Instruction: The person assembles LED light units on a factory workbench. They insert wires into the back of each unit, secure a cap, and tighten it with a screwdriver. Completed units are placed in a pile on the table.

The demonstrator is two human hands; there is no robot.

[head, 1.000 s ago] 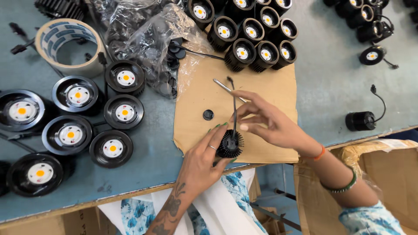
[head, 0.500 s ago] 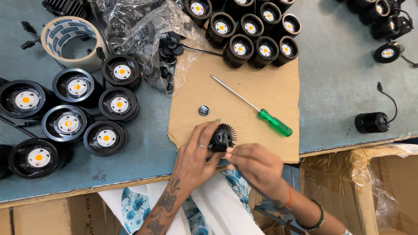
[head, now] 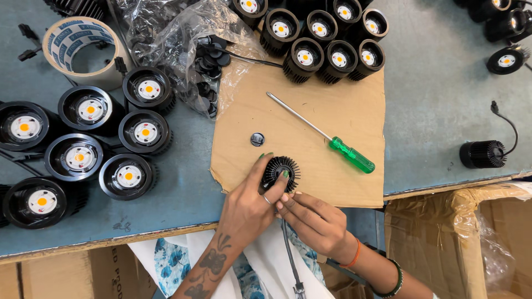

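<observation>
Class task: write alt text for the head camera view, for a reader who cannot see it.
Two hands, left hand and right hand, hold a black finned round heat sink on a brown cardboard sheet, beside a green-handled screwdriver. Black round lamps with yellow centres surround them.

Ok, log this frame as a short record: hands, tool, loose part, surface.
left hand: grips black finned heat sink at cardboard edge
right hand: fingertips touch the heat sink's near side
screwdriver: green handle, lying free on cardboard
small black round part: loose, apart from hands
cardboard sheet: on blue-grey table
</observation>
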